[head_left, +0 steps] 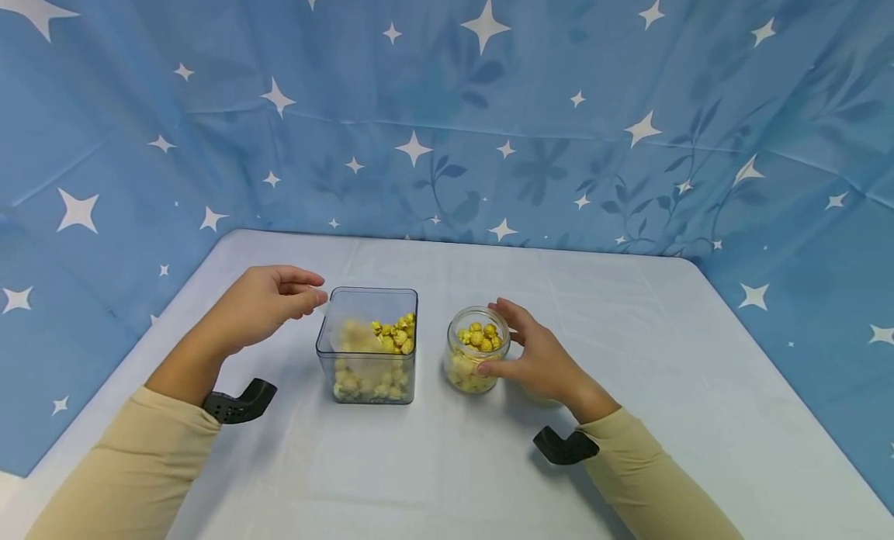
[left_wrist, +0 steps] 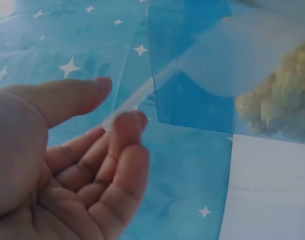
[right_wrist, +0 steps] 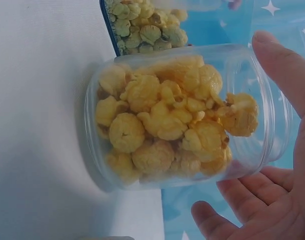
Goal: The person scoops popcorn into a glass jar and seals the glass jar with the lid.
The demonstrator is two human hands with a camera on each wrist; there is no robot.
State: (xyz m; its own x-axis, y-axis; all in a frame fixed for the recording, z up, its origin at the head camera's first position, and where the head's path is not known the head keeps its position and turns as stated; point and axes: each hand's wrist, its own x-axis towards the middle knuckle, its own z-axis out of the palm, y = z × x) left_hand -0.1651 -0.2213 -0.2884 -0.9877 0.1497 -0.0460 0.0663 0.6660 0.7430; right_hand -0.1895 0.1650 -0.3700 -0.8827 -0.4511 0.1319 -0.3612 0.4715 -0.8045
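A clear square container of yellow popcorn stands on the table. A frosted translucent spoon leans in it, its bowl over the popcorn and its handle sticking out past the rim. My left hand is at the handle's end, fingers loosely bent; a gap shows between thumb and handle in the left wrist view. To the container's right, a clear glass jar holds more popcorn, upright and lidless. My right hand holds the jar near its neck, thumb in front and fingers behind.
A pale rounded edge shows beneath the right wrist, mostly hidden. White cloth covers the table. Behind it hangs a blue curtain with white stars. Black wrist cameras sit on both forearms.
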